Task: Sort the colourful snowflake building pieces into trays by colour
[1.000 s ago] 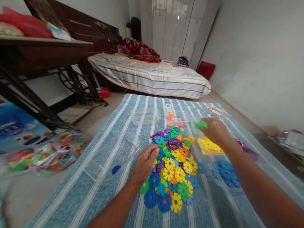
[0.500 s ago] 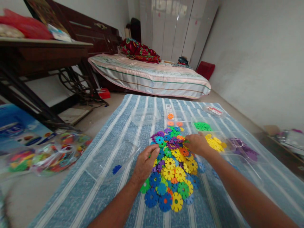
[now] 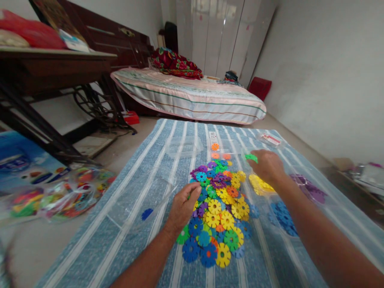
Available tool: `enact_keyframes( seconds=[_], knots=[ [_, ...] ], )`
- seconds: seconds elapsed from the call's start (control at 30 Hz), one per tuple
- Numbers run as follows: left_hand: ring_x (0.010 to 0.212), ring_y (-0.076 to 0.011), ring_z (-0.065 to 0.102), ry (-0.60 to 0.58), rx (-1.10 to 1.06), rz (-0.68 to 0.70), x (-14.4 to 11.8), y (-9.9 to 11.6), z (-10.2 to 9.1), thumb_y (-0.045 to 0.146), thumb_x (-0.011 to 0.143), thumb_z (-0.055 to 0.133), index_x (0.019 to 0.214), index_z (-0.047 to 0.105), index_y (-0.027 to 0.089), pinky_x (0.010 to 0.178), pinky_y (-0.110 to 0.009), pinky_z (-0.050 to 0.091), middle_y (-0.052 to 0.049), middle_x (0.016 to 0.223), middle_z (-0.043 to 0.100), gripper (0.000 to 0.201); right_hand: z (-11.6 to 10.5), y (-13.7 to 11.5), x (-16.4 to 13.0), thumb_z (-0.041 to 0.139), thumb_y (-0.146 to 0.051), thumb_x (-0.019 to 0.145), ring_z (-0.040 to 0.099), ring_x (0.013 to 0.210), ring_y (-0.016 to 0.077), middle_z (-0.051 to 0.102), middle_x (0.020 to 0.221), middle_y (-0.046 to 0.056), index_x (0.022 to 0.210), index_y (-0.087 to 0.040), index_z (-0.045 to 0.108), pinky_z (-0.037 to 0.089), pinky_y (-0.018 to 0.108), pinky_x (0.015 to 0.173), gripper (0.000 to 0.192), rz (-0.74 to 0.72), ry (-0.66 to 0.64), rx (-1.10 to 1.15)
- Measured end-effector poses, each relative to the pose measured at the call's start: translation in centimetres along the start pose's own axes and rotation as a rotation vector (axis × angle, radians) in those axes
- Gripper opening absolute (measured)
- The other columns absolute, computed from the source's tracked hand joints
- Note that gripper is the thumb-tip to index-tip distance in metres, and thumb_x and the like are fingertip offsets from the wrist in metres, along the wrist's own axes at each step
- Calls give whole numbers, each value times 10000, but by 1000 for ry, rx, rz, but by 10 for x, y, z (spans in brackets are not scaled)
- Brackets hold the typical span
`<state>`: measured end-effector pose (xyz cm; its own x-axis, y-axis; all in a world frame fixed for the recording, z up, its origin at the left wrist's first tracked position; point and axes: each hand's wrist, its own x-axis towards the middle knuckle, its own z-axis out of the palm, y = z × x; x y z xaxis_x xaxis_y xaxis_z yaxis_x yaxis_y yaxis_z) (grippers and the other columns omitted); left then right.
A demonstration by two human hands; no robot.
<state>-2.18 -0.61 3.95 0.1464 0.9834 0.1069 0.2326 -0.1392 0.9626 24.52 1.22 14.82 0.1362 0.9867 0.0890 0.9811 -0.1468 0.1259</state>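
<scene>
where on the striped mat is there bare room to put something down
Bare: the mat left of the left hand, and the near strip below the mixed disc pile. Crowded: right of the pile, around the right hand, with yellow discs, blue discs, purple discs.

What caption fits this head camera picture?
Right hand holds green plastic snowflake disc; left hand rests on multicoloured disc pile.

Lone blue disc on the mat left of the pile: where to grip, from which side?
Pinch the blue disc by its notched rim, from above. It lies flat on the striped mat, apart from the pile, just left of the left hand, so probably nothing blocks a top-down pinch.
</scene>
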Motion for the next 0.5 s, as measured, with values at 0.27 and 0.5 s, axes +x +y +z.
enact_keyframes(
  seconds=[0.27,0.5],
  knots=[
    [982,-222,624,7,0,-2,-1,4,0,464,808,542,992,679,183,927,-337,449,-40,1014,706,363,32,-48,-53,474,-314,863,602,940,208,672,962,90,916,-185,691,416,270,743,258,-236,-210,88],
    [1025,-228,607,10,-6,-26,0,3,-1,468,802,544,1032,668,176,965,-348,421,-52,1054,698,391,50,-57,-62,372,-195,905,583,931,217,642,976,134,918,-135,674,404,309,788,308,-256,-210,94]
  ],
)
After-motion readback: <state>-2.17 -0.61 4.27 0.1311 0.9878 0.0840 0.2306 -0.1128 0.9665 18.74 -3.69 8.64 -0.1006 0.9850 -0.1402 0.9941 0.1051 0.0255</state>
